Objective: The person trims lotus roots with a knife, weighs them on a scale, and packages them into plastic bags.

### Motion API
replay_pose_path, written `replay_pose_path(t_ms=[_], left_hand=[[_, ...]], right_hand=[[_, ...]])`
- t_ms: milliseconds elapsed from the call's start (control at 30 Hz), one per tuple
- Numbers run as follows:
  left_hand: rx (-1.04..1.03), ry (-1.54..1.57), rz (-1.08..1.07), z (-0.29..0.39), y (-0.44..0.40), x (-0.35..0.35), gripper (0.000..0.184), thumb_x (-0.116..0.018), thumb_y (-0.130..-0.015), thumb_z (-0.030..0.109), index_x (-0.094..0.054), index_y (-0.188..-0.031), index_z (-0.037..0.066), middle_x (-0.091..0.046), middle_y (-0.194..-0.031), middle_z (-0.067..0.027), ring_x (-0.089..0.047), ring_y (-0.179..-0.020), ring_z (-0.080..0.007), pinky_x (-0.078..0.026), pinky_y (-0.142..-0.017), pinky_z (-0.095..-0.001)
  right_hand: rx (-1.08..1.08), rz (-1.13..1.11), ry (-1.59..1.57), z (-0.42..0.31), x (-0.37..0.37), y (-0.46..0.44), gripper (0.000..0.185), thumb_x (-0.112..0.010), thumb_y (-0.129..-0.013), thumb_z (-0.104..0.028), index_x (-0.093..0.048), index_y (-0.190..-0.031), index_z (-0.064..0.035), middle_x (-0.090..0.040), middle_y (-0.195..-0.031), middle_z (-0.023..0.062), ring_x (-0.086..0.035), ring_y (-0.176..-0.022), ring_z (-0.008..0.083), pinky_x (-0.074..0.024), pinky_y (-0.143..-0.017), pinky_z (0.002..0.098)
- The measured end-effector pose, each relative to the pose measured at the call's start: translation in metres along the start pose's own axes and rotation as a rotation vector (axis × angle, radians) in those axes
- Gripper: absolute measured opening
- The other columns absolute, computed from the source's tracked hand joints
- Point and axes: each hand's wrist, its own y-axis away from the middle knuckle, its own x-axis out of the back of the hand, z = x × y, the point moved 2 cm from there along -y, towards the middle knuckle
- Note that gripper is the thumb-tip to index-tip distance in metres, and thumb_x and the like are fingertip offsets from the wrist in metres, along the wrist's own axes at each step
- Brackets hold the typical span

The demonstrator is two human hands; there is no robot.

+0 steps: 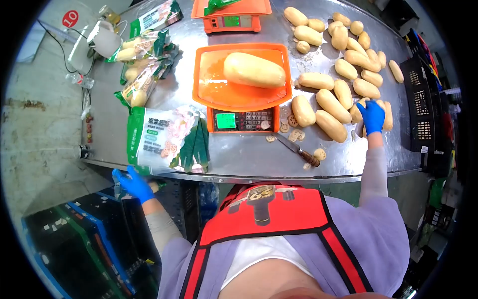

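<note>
My left hand (134, 185), in a blue glove, hangs off the table's front edge with its fingers apart and nothing in it. Just above it lies a printed green-and-white bag (164, 137). My right hand (372, 117), also gloved in blue, rests over the lotus roots at the right with its fingers spread. One lotus root (356, 113) is at its left side and another lotus root (388, 115) at its right, both partly covered. A large lotus root (254, 70) lies in the orange pan (209, 94) of the scale (244, 120).
Several lotus roots (332, 105) spread over the metal table (239, 154). A wooden-handled knife (303, 153) lies among cut slices (297, 135) near the front edge. Filled bags (142, 84) lie at the left, a second scale (231, 24) behind, a black crate (420, 104) at the right.
</note>
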Motion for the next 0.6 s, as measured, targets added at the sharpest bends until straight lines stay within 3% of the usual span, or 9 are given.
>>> replay_pose_path(t_ms=[67, 133, 167, 200, 300, 433, 500, 533, 600], left_hand=[[-0.013, -0.06, -0.043, 0.002, -0.002, -0.004, 0.061, -0.057, -0.089, 0.015, -0.027, -0.136, -0.008, -0.03, -0.143, -0.0201, -0.029, -0.132, -0.0281, -0.023, -0.109, -0.036], [-0.045, -0.081, -0.06, 0.021, 0.008, -0.014, 0.061, -0.059, -0.087, 0.013, -0.028, -0.136, -0.008, -0.031, -0.142, -0.0207, -0.031, -0.131, -0.0288, -0.023, -0.109, -0.0358], [-0.048, -0.045, -0.093, 0.027, 0.014, -0.019, 0.061, -0.059, -0.087, 0.012, -0.028, -0.136, -0.008, -0.033, -0.14, -0.0213, -0.032, -0.13, -0.0292, -0.024, -0.108, -0.0362], [-0.052, -0.012, -0.127, 0.03, 0.019, -0.021, 0.061, -0.06, -0.086, 0.011, -0.029, -0.136, -0.008, -0.035, -0.139, -0.0218, -0.034, -0.129, -0.0297, -0.024, -0.108, -0.0367], [-0.167, -0.123, -0.26, 0.027, 0.04, -0.042, 0.06, -0.06, -0.085, 0.008, -0.03, -0.136, -0.006, -0.039, -0.135, -0.0221, -0.04, -0.122, -0.0295, -0.032, -0.103, -0.0378], [-0.31, -0.119, -0.556, 0.063, 0.08, -0.063, 0.058, -0.068, -0.077, 0.014, -0.044, -0.127, -0.004, -0.048, -0.125, -0.0224, -0.05, -0.111, -0.0318, -0.04, -0.095, -0.0395], [-0.466, -0.218, -0.562, 0.062, 0.095, -0.071, 0.061, -0.073, -0.072, 0.021, -0.05, -0.123, -0.002, -0.053, -0.119, -0.0222, -0.052, -0.107, -0.034, -0.042, -0.091, -0.0404], [-0.54, -0.317, -0.531, 0.059, 0.103, -0.074, 0.064, -0.075, -0.07, 0.024, -0.05, -0.124, -0.001, -0.054, -0.118, -0.0218, -0.053, -0.105, -0.0348, -0.042, -0.09, -0.0405], [-0.443, -0.372, -0.539, 0.07, 0.113, -0.077, 0.064, -0.075, -0.07, 0.026, -0.051, -0.123, 0.0, -0.054, -0.118, -0.0209, -0.053, -0.104, -0.0349, -0.042, -0.089, -0.041]], right_hand=[[-0.328, -0.108, -1.19, 0.04, -0.07, 0.014, 0.03, -0.07, -0.077, -0.024, -0.064, -0.093, 0.0005, -0.067, -0.098, 0.0144, -0.059, -0.07, 0.0202, -0.0469, -0.073, 0.0326], [-0.28, -0.011, -0.831, 0.033, -0.051, 0.031, 0.033, -0.072, -0.074, -0.018, -0.064, -0.097, 0.0027, -0.057, -0.119, 0.0185, -0.061, -0.084, 0.0243, -0.0465, -0.081, 0.0341], [-0.006, 0.066, -0.485, 0.03, -0.049, 0.035, 0.047, -0.075, -0.068, -0.015, -0.059, -0.109, 0.0028, -0.036, -0.138, 0.0233, -0.052, -0.111, 0.0316, -0.0419, -0.094, 0.0365], [0.012, 0.015, -0.428, 0.026, -0.052, 0.04, 0.071, -0.075, -0.066, -0.014, -0.044, -0.128, 0.0018, -0.023, -0.144, 0.025, -0.03, -0.131, 0.0355, -0.0307, -0.106, 0.0375], [0.134, 0.205, -0.653, -0.003, -0.05, 0.032, 0.09, -0.075, -0.067, -0.014, -0.024, -0.14, -0.0001, -0.023, -0.145, 0.0225, -0.02, -0.136, 0.0333, -0.019, -0.111, 0.0363], [0.206, 0.107, -1.061, -0.089, 0.001, 0.021, 0.053, -0.069, -0.078, -0.016, -0.049, -0.125, -0.0009, -0.051, -0.127, 0.0152, -0.047, -0.119, 0.0273, -0.0357, -0.101, 0.0346], [0.443, 0.27, -0.986, -0.132, 0.031, 0.019, 0.038, -0.066, -0.079, -0.011, -0.057, -0.116, -0.006, -0.055, -0.121, 0.0125, -0.053, -0.112, 0.0264, -0.0414, -0.095, 0.036], [0.555, 0.377, -0.931, -0.155, 0.049, 0.017, 0.04, -0.067, -0.078, -0.011, -0.057, -0.116, -0.0069, -0.054, -0.123, 0.0132, -0.054, -0.111, 0.027, -0.0436, -0.093, 0.0371], [0.616, 0.28, -1.061, -0.197, 0.081, 0.019, 0.051, -0.069, -0.076, -0.014, -0.053, -0.125, -0.01, -0.048, -0.129, 0.0157, -0.048, -0.117, 0.0304, -0.0428, -0.095, 0.0392]])
